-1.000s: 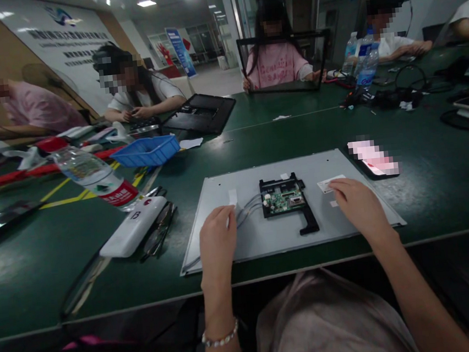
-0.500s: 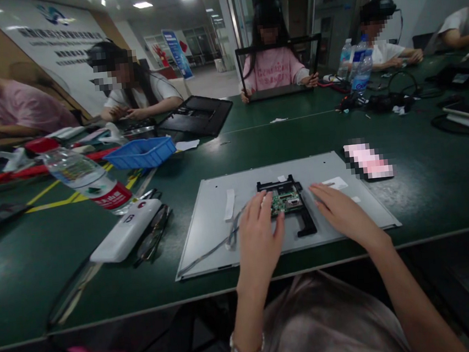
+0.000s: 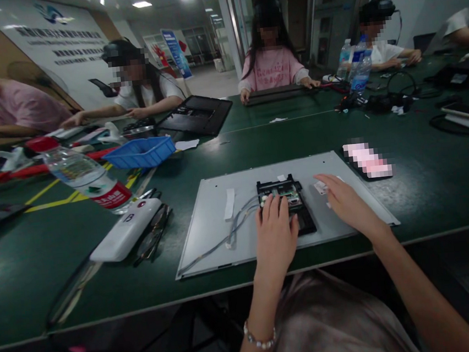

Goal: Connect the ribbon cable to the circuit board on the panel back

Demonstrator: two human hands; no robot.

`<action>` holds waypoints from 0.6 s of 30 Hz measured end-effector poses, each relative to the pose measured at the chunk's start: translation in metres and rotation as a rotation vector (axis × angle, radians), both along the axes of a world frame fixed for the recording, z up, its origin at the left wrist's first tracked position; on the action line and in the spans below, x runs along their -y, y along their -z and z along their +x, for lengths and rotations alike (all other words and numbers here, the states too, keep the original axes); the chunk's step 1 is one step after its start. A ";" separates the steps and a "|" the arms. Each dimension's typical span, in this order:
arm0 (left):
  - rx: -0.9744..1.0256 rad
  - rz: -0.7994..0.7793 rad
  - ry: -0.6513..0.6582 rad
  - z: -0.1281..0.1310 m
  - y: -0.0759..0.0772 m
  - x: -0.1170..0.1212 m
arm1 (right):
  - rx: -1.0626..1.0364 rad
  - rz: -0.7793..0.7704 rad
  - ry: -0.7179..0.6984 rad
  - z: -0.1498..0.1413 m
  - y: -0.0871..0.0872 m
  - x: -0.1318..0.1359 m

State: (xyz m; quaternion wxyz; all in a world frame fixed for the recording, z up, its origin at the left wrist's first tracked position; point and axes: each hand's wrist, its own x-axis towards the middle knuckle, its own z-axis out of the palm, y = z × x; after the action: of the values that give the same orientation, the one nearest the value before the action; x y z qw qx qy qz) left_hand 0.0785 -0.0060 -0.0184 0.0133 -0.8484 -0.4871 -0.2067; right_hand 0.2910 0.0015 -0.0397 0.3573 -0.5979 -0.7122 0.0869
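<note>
A silvery flat panel [image 3: 206, 223], like the back of a display screen, lies on the table in front of me. On it rests a black plastic bracket [image 3: 274, 184] with a green circuit board [image 3: 291, 194] in its upper part and a dark flat piece [image 3: 306, 218] in its lower part. My left hand [image 3: 276, 230] lies over the bracket's left side, fingers stretched out across the board's edge and hiding part of it. Grey cables [image 3: 233, 226] run from the bracket to the panel's lower left. My right hand [image 3: 349, 203] is apart from the bracket, over the panel's right side, fingers extended and holding nothing visible.
A phone [image 3: 366, 160] lies right of the panel. To the left are a white power bank [image 3: 127, 230], eyeglasses [image 3: 152, 233], a tilted water bottle [image 3: 85, 176] and a blue tray [image 3: 141, 153]. Several people sit around the green table [image 3: 256, 140].
My left hand has shifted right onto the bracket, uncovering the cables, and my right hand has moved right. A dark piece fills the bracket's lower opening. The person opposite has lowered a black frame.
</note>
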 end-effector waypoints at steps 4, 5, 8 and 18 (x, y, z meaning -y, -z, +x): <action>0.000 0.011 0.000 0.000 0.001 0.000 | 0.012 0.014 -0.009 0.007 -0.013 -0.004; 0.000 0.013 0.002 0.000 0.001 -0.001 | 0.026 0.016 -0.017 0.008 -0.019 -0.007; 0.006 0.018 0.007 0.000 0.002 -0.001 | 0.101 0.014 -0.094 0.006 -0.038 -0.020; -0.005 0.019 0.000 -0.001 0.001 0.000 | 0.276 -0.038 -0.390 -0.029 -0.046 -0.093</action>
State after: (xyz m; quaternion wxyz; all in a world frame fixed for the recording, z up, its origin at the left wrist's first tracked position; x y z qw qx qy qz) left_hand 0.0776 -0.0058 -0.0195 0.0225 -0.8489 -0.4850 -0.2089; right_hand 0.2621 0.0943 0.0058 0.2218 -0.4620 -0.8545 0.0848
